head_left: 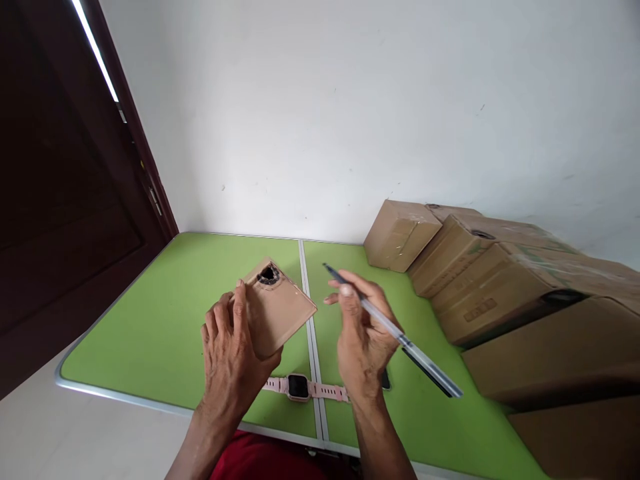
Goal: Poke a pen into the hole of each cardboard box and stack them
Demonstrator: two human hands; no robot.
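Note:
My left hand (231, 337) is closed on the edge of a tan flat rectangular piece (280, 313), held tilted above the table. A ragged dark hole shows near the far corner of this piece. My right hand (364, 330) grips a clear-barrelled pen (385, 321) between thumb and fingers. Its dark tip points up and left toward the tan piece, apart from it. Below both hands a smartwatch (299, 387) with a pink strap lies across the table's seam. Behind my right wrist, a dark flat object (386, 380) is mostly hidden.
The green folding table (150, 313) has a metal rim and a metal seam (313, 347) down its middle. Several cardboard boxes (500, 287) line its right side. A white wall (300, 120) stands behind, and a dark door (60, 167) is at left.

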